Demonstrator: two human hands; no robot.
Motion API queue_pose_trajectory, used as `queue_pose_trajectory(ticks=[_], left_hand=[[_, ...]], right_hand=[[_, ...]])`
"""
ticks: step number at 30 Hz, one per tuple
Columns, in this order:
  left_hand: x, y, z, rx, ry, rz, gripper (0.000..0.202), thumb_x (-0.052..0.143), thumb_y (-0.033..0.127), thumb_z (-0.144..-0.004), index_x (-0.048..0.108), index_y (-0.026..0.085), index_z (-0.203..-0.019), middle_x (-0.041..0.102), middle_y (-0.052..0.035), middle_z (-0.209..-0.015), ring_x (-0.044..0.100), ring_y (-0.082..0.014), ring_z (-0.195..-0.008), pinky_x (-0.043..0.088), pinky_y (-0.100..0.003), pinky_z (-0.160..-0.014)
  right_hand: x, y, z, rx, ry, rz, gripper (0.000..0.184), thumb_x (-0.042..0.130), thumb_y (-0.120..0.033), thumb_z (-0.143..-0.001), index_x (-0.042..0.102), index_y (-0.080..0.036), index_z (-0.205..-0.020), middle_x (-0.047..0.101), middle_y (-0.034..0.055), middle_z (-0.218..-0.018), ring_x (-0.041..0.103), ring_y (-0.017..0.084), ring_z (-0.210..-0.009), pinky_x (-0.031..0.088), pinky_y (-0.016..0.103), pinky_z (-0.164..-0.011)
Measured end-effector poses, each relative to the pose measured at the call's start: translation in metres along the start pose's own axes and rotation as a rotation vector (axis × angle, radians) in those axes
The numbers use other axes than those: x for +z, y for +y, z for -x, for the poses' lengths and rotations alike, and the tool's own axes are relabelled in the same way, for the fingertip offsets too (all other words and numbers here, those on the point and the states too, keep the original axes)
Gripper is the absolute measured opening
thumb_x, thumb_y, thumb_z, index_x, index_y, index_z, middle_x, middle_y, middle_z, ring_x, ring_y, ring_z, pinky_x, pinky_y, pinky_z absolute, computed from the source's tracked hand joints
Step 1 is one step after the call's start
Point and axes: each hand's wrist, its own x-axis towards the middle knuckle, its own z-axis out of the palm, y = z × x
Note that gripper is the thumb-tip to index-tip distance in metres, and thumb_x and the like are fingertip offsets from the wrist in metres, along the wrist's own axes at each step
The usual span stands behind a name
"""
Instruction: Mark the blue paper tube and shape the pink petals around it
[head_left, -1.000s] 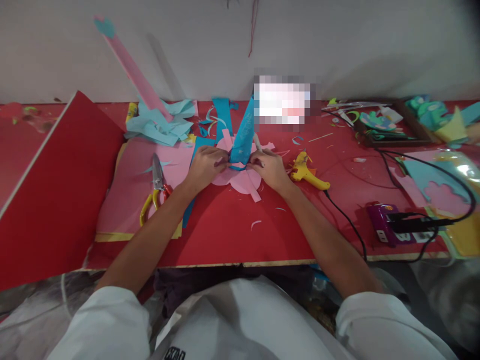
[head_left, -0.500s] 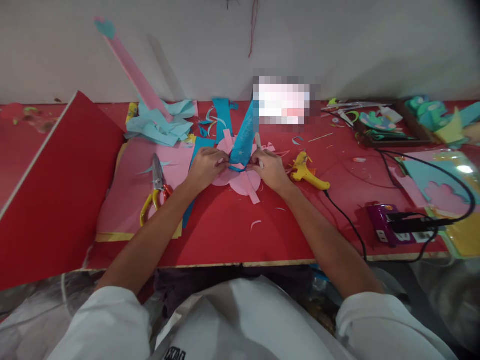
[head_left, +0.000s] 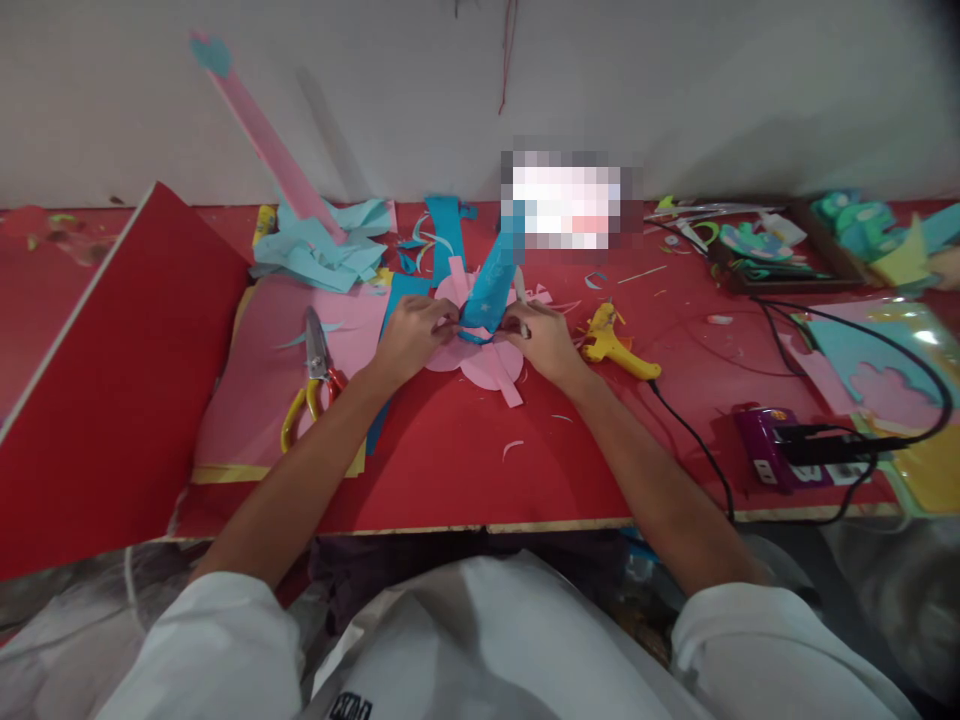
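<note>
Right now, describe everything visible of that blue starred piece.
The blue piece looks like paper or foam, with a pale star and fainter marks. It slants away from its lower end, over a pink petalled sheet, between the left hand and right hand. Both are at its base; contact is unclear. Its top is pixelated.

A lone view looks forward and down from the person's head, near enough to catch the shirt point(head_left: 480, 640) below, the left hand point(head_left: 411, 335) and right hand point(head_left: 543, 340) mid-picture, the red table point(head_left: 450, 470), and the wall point(head_left: 405, 100) beyond.
</note>
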Motion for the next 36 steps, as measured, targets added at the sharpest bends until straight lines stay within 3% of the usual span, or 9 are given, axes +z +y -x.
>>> queue_pose_trajectory(ticks=[10,16,28,36], left_hand=[[-0.0018,0.0009,-0.0015,0.035,0.006,0.027,0.010,0.071,0.022,-0.103,0.079,0.021,-0.098,0.086,-0.0066,-0.095,0.080,-0.0255,-0.091,0.058,-0.042,-0.093],[0.0000,-0.0002,-0.0003,0.022,0.006,0.041,0.009,0.073,0.023,-0.103,0.077,0.022,-0.096,0.086,-0.0057,-0.099,0.080,-0.0248,-0.095,0.057,-0.043,-0.100],[-0.0005,0.0001,-0.0003,0.026,-0.010,0.036,0.011,0.075,0.024,-0.104,0.075,0.021,-0.094,0.086,-0.0059,-0.101,0.080,-0.0247,-0.097,0.057,-0.043,-0.100],[-0.0009,0.0002,0.0003,0.017,-0.010,0.060,0.009,0.075,0.024,-0.105,0.076,0.022,-0.096,0.086,-0.0044,-0.100,0.079,-0.0236,-0.096,0.057,-0.043,-0.101]], right_hand=[[-0.0043,0.0030,0.0044,-0.030,-0.009,-0.009,0.013,0.075,-0.017,-0.099,0.084,-0.026,-0.097,0.081,0.0065,-0.098,0.070,0.028,-0.096,0.055,0.040,-0.091],[-0.0053,0.0077,0.0049,-0.085,-0.017,-0.019,0.016,0.072,-0.025,-0.106,0.083,-0.026,-0.094,0.080,0.0078,-0.100,0.070,0.029,-0.101,0.055,0.041,-0.094],[-0.0054,0.0015,0.0026,-0.026,-0.037,0.021,0.014,0.071,-0.024,-0.104,0.075,-0.026,-0.091,0.073,0.0060,-0.092,0.065,0.028,-0.094,0.052,0.039,-0.089],[-0.0009,0.0008,0.0020,-0.029,0.042,0.027,0.014,0.074,-0.020,-0.100,0.067,-0.025,-0.089,0.077,0.0059,-0.096,0.068,0.026,-0.092,0.051,0.036,-0.086]])
